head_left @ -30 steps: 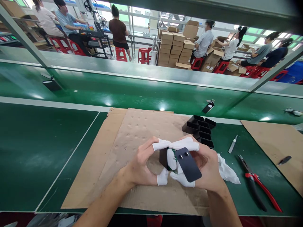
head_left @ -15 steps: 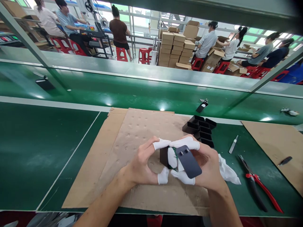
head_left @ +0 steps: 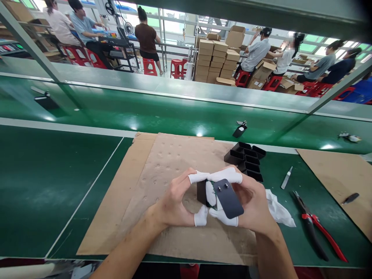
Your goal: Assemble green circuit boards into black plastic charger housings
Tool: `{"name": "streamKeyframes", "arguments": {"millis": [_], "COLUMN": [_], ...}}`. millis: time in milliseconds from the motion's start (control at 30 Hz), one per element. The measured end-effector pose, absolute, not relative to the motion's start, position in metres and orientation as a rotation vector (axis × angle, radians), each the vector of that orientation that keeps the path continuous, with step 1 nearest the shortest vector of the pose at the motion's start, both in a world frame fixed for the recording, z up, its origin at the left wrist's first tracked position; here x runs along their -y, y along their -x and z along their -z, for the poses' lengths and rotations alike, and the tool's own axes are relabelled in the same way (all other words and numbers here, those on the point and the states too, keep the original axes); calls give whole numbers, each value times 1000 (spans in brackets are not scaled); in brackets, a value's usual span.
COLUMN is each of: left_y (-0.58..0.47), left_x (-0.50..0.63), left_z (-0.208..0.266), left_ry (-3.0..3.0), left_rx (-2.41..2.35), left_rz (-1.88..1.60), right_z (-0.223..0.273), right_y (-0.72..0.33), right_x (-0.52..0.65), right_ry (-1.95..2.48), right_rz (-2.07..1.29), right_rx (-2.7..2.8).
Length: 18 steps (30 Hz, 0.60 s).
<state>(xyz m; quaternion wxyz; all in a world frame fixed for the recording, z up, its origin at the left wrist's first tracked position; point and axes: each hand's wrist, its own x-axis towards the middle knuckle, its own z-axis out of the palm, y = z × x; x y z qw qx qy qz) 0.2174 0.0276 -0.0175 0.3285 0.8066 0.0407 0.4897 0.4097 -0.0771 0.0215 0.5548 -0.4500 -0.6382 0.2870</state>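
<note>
Above the cardboard sheet [head_left: 139,217], my two hands hold one small device between white-covered fingertips. My left hand [head_left: 180,197] is closed on its black plastic housing [head_left: 201,192], thumb below and fingers above. My right hand [head_left: 250,197] grips the inner part, a white piece [head_left: 210,193] with a bit of green circuit board, joined to a flat black plate [head_left: 229,199] with two small metal studs. The inner part sits partly in the housing's open end. How deep it reaches inside is hidden.
Several empty black housings [head_left: 245,159] stand together behind my right hand. On the right lie a white cloth [head_left: 279,211], a small white tube [head_left: 286,178], red-and-black pliers [head_left: 316,224] and a dark tool [head_left: 350,198]. Devices lie on the green belt [head_left: 162,112]; people sit beyond.
My right hand has shifted slightly left, bringing the black plate and inner part closer to the housing. Devices on the green belt have moved left.
</note>
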Motion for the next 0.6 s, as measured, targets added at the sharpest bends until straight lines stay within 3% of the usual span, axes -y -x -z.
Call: {"name": "streamKeyframes", "arguments": {"millis": [600], "left_y": [-216], "left_x": [-29], "left_z": [19], "left_ry": [-2117], "left_rx": [-106], "left_rz": [-1298], "right_z": [-17], "right_y": [-410], "right_x": [75], "right_ry": [1109], "right_rz": [-631], "right_rx": [1562]}}
